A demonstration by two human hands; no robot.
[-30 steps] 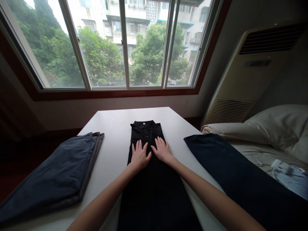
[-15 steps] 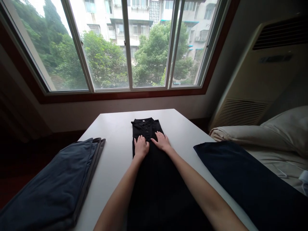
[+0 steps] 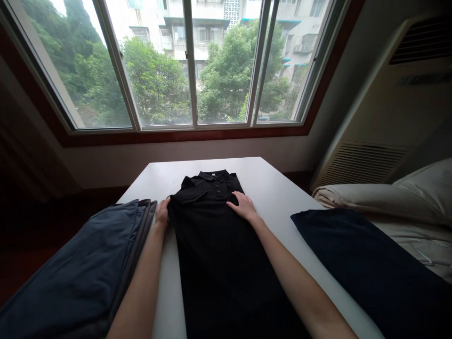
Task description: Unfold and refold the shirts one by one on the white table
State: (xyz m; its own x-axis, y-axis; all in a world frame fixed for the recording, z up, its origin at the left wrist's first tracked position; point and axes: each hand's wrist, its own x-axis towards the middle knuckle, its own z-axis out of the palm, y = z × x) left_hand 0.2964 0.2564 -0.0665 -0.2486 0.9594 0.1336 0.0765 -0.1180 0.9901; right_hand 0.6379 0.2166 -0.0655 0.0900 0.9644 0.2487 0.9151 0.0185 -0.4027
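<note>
A black polo shirt (image 3: pixel 219 249) lies lengthwise on the white table (image 3: pixel 160 181), its buttoned collar toward the window. My left hand (image 3: pixel 163 212) is at the shirt's left side, closed on the edge near the sleeve, which lies folded over the front. Part of its fingers is hidden by the cloth. On the right, my right hand (image 3: pixel 243 205) rests with spread fingers on the shirt's chest, just below the collar and beside the right edge.
Folded dark blue and grey garments (image 3: pixel 81 259) are stacked at the table's left. Navy cloth (image 3: pixel 360 268) lies along the right edge, near beige bedding (image 3: pixel 388 197). Beyond the table are a window (image 3: pixel 190 70) and a floor-standing air conditioner (image 3: pixel 374 127).
My left hand has moved left from the shirt's middle to its side, drawing the left sleeve and edge outward. My right hand stays on the chest. The view has shifted slightly.
</note>
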